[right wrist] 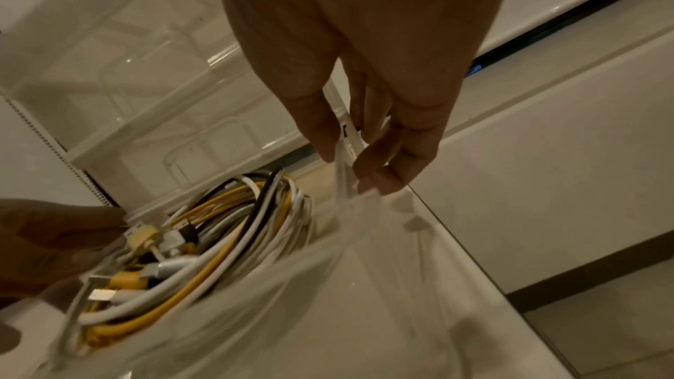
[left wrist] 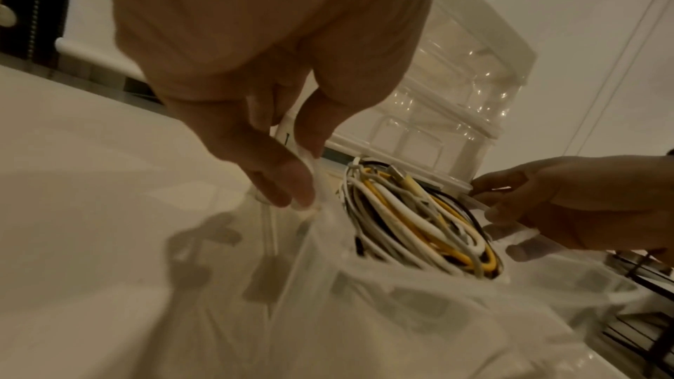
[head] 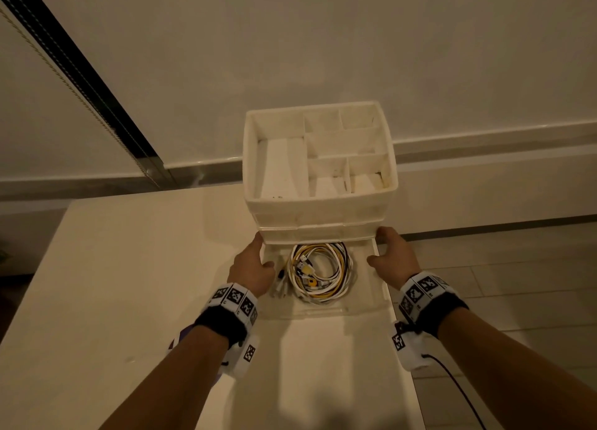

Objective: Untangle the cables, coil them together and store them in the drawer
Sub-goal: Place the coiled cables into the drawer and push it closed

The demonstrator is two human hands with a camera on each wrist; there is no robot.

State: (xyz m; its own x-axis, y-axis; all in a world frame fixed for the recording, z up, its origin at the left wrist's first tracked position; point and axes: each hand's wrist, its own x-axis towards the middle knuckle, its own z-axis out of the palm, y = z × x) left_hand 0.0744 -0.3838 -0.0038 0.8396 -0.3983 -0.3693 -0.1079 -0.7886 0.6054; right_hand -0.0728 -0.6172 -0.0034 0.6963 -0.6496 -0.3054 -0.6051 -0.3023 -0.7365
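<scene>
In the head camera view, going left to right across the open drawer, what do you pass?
Left hand on the drawer's left wall → coiled cables inside the drawer → right hand on its right wall.

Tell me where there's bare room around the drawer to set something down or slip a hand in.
Free: the tabletop left of the left hand, and the strip in front of the drawer. Inside it, bare floor lies right of the coiled cables. The organiser compartments on top look empty. Crowded: drawer's left half, where plugs lie near the left hand's thumb.
</scene>
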